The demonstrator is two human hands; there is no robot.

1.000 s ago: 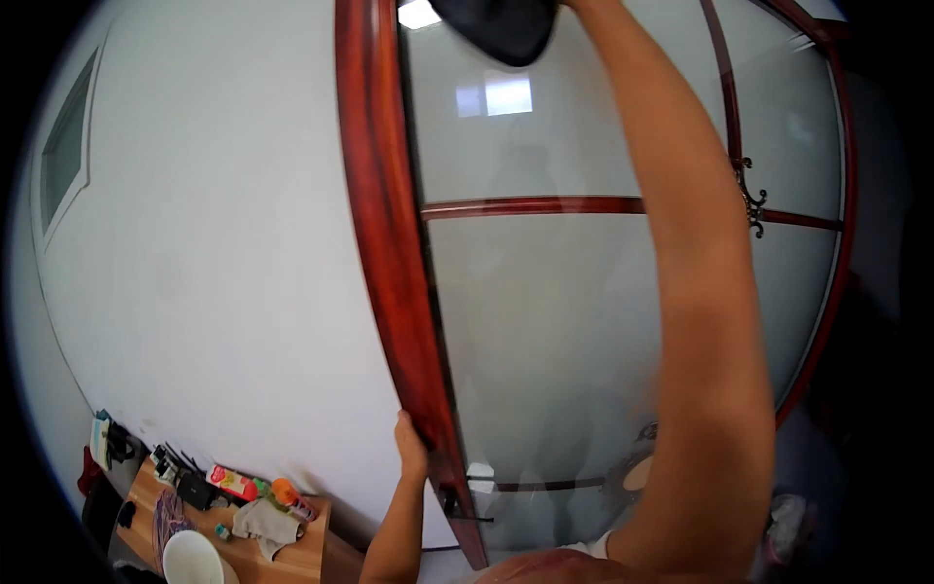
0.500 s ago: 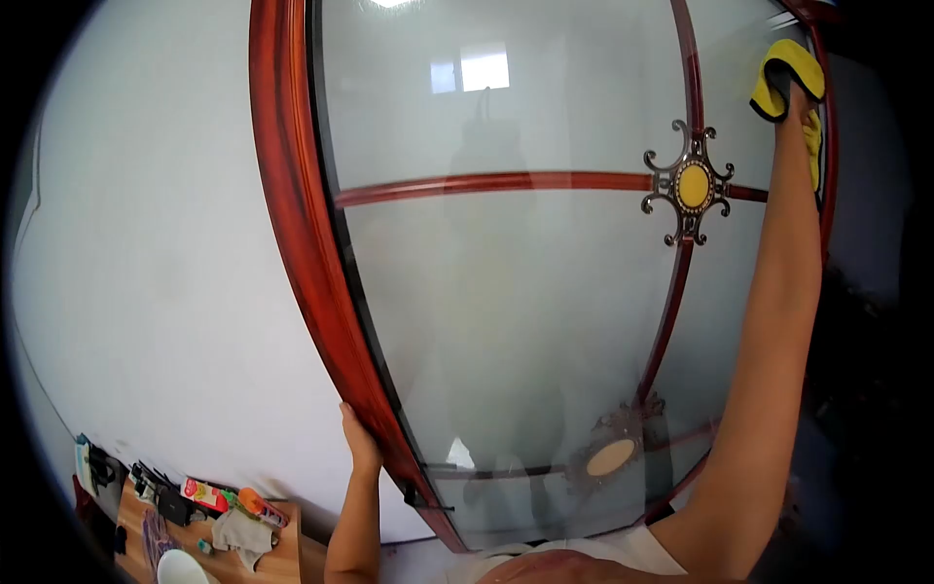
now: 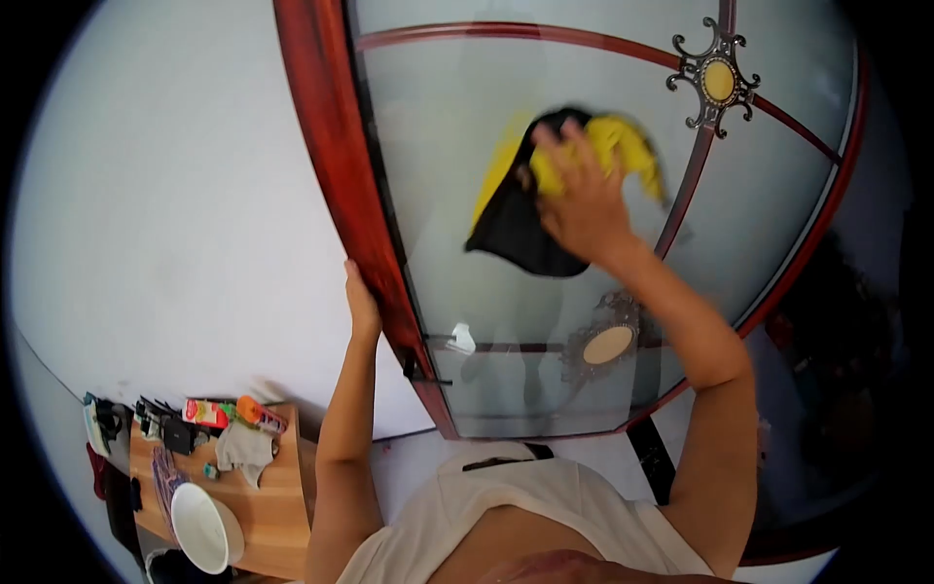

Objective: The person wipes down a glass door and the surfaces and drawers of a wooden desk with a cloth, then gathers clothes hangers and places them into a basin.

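Note:
My right hand (image 3: 589,200) presses a yellow-and-black cleaning cloth (image 3: 530,229) flat against the glass door panel (image 3: 486,292), fingers spread over it and slightly blurred. The cloth is partly bunched under the fingers, with its black side and yellow parts both showing. At the lower left, my left hand (image 3: 363,304) grips the edge of the reddish-brown wooden door frame (image 3: 355,185); some of its fingers are hidden. A metal ornament with a yellow oval centre (image 3: 719,80) sits where the red bars cross, up and right of the cloth.
A wooden table (image 3: 268,516) at the lower left bears a white bucket (image 3: 206,529), a grey rag (image 3: 243,450), an orange bottle (image 3: 261,415) and other small items. A white wall (image 3: 185,195) stands left of the door. Dark clutter lies to the right.
My right hand has come down and left with the cloth, from the upper right edge to mid-panel. The view has tilted downward. The left hand stays on the frame.

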